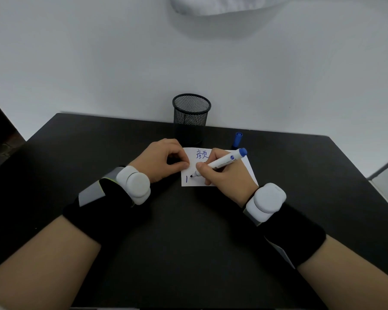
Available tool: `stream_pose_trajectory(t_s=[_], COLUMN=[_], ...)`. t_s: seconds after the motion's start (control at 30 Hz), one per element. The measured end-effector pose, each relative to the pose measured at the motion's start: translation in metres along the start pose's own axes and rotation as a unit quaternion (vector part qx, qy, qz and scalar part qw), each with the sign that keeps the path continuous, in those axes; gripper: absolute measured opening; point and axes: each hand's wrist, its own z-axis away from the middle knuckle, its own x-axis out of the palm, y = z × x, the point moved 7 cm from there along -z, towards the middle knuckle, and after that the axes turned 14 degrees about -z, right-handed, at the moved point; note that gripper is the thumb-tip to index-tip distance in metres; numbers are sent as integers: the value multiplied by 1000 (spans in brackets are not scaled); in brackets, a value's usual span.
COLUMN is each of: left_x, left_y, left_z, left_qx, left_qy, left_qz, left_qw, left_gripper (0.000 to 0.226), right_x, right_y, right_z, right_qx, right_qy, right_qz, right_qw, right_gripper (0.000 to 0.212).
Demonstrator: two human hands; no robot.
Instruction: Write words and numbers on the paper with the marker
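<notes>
Hidden: your right hand [229, 175] covers much of the paper [248, 168], which lies mid-desk.
Grip: your right grip clasps the marker [222, 163]; your left hand [164, 159] pinches the paper's left edge.
Desk [188, 231]: black, with a white wall beyond it.

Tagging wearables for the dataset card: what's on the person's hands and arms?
The left hand and right hand are ungloved. Each wrist carries a white rounded pod over a black cuff with a grey strap. The left cuff shows a thin yellow-green edge. No cables visible.
</notes>
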Motion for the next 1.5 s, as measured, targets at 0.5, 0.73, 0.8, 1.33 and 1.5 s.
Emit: stream_pose_trajectory(t_s=[0.5,0.73,0.8,1.33,1.5], left_x=[-2,-1,-1,0,1], left_y=[1,0,0,0,-1], left_z=[1,1,1,0,0], left_qx=[-2,2,1,-2,-1], left_qy=[1,4,3,-10,-12], left_qz=[4,3,6,-1,-1], left_qw=[1000,1000,1000,1000,1000], left_gripper=[5,6,6,7,7], right_x=[2,-2,-6,-13,-16], right_y=[-3,-4,-2,8,10], right_z=[2,1,0,-1,-2], right_qx=[-4,-11,-12,-4,0], right_qy=[-11,17,33,31,43], right_qz=[7,25,8,1,16], right_qw=[1000,999,999,1000,999], right_gripper=[23,21,21,23,25])
